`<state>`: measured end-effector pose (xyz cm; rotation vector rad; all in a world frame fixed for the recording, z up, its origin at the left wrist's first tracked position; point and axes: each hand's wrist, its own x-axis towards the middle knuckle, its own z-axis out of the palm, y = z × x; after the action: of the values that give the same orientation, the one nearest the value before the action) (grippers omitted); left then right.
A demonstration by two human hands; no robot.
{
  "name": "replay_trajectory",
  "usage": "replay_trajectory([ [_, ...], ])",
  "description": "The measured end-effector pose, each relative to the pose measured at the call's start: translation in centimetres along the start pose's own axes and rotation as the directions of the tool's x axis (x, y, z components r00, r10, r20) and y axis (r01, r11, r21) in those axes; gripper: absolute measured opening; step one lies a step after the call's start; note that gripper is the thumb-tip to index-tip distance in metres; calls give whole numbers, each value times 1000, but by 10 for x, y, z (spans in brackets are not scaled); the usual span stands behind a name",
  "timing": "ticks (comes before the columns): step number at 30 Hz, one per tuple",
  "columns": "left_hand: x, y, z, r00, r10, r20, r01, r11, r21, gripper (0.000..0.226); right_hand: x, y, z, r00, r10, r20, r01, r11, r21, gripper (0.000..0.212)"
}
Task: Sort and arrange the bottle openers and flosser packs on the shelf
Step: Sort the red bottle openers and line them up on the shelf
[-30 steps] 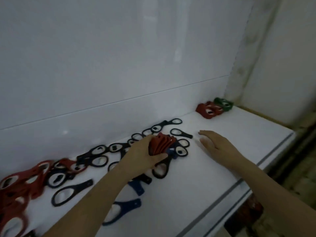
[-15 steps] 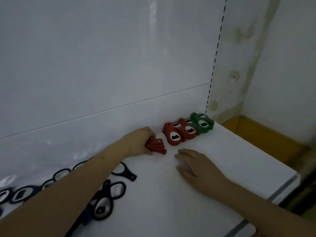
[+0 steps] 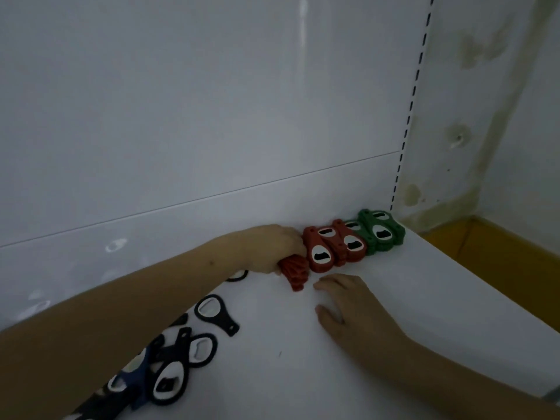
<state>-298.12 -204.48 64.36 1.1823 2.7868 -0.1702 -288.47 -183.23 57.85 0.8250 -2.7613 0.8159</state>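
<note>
Left hand [image 3: 274, 248]: fingers curled round fanned stack of red plastic bottle openers [image 3: 294, 269], far on white shelf [image 3: 424, 298], touching standing red row [image 3: 331, 247] beside green openers [image 3: 378, 230]. Right hand [image 3: 348, 304]: flat, relaxed, empty. Risk: stack nudging row over.

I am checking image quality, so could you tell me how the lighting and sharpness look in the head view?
Head view: dim and soft throughout; the back panel carries a faint vertical glare; the black openers at lower left blur together; the left hand shadows its red openers.
</note>
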Motion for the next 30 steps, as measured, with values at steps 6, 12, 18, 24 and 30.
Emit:
replay_trajectory([
  [6,-36,21,7,929,-147,-340,154,988,-7,67,0,5,3,992,92,-82,-73,975,211,25],
  [12,-41,84,40,645,-748,-156,430,525,-734,55,6,10,5,980,167,-103,-128,942,310,26],
  [18,-9,80,65,544,-794,-273,373,520,-769,46,5,10,4,974,195,-117,-140,921,363,28],
  [24,-4,75,64,546,-798,-256,315,479,-820,52,5,11,3,968,216,-128,-156,916,370,30],
  [30,-9,79,63,480,-858,-183,285,350,-893,66,5,11,3,961,233,-148,-166,915,367,32],
])
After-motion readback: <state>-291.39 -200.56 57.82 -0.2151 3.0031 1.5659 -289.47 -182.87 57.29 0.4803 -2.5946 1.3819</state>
